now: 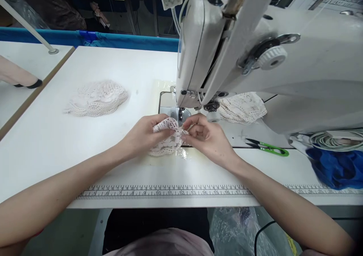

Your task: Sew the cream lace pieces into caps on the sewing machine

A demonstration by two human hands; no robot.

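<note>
A small piece of white lace [168,137] lies bunched on the white table just in front of the sewing machine's needle plate [170,103]. My left hand [141,137] grips its left side with curled fingers. My right hand [205,135] pinches its right edge between thumb and fingertips. Both hands sit close together below the presser foot [183,114] of the white sewing machine [255,51].
A pile of white lace [96,98] lies at the left of the table, another lace heap [244,107] behind the machine head. Green-handled thread snips [269,148] rest at the right, near blue cloth [337,167] and coiled cable. A printed ruler [170,191] runs along the front edge.
</note>
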